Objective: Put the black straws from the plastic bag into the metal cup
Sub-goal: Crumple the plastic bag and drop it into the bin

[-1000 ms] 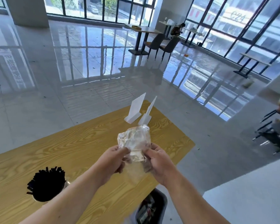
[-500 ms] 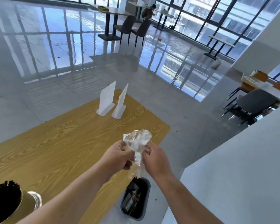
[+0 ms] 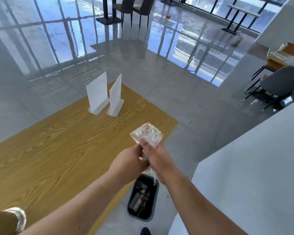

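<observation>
Both hands are meeting over the near right edge of the wooden tabletop (image 3: 58, 150), holding a crumpled clear plastic bag (image 3: 147, 134) in the air between them.

- Left hand (image 3: 131, 162): fingers are curling round the bag's twisted middle, clamped on it.
- Right hand (image 3: 157, 160): also gripping the bag, pressed against the left hand; one finger is lying up along the puffed upper part, and the others are wrapping the plastic (their tips are hidden behind the hand).
- The bag's upper end is bulging above the hands. A thin tail of plastic is hanging below them, over an open dark waste bin (image 3: 139, 218) standing on the floor beside the tabletop. I cannot tell whether anything is inside the bag.
- Metal cup (image 3: 19, 217): sitting on the tabletop at the lower left, cut off by the frame edge, well apart from the hands. I cannot make out its contents.
- Two white sign holders (image 3: 98, 97) are standing upright side by side near the tabletop's far end.
- A dark shoe tip (image 3: 145, 231) is showing just below the bin. A white counter (image 3: 253, 167) is filling the right side, with a grey chair (image 3: 282, 83) beyond it.
</observation>
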`<action>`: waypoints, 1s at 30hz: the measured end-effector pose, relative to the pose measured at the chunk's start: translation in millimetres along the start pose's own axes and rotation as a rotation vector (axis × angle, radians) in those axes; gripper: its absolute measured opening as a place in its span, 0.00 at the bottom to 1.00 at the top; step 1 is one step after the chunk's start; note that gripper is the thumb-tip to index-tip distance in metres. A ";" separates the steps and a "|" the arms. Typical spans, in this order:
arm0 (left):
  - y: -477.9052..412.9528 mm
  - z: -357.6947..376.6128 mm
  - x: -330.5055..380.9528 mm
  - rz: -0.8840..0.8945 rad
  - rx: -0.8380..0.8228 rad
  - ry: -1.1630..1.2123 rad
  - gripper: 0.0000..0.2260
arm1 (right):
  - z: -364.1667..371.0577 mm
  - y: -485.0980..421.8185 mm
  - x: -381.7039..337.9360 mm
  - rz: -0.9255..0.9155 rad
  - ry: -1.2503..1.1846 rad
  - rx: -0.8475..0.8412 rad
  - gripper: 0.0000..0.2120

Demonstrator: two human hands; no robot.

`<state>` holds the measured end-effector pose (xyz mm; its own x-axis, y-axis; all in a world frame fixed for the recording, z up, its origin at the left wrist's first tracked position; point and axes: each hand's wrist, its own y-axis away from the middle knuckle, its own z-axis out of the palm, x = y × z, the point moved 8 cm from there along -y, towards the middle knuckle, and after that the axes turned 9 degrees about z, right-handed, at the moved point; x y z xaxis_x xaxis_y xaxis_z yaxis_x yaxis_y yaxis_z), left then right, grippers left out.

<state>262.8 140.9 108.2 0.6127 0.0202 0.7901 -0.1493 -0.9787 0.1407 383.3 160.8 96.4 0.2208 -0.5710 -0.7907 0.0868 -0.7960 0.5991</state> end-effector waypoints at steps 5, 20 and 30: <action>-15.3 33.5 -3.9 0.047 -0.074 -0.027 0.13 | -32.9 -30.1 12.5 -0.091 0.073 0.143 0.11; -41.5 110.0 -159.3 -0.256 -0.191 -0.413 0.45 | -79.3 -102.9 114.6 0.079 0.214 0.195 0.26; -85.9 139.9 -202.9 -0.225 -0.064 -0.675 0.42 | -90.4 -150.5 151.5 0.040 0.283 0.240 0.23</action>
<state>259.9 192.4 -147.7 0.9776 0.0689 0.1989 0.0044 -0.9514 0.3079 491.4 212.2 -102.2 0.4820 -0.5509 -0.6813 -0.1501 -0.8180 0.5553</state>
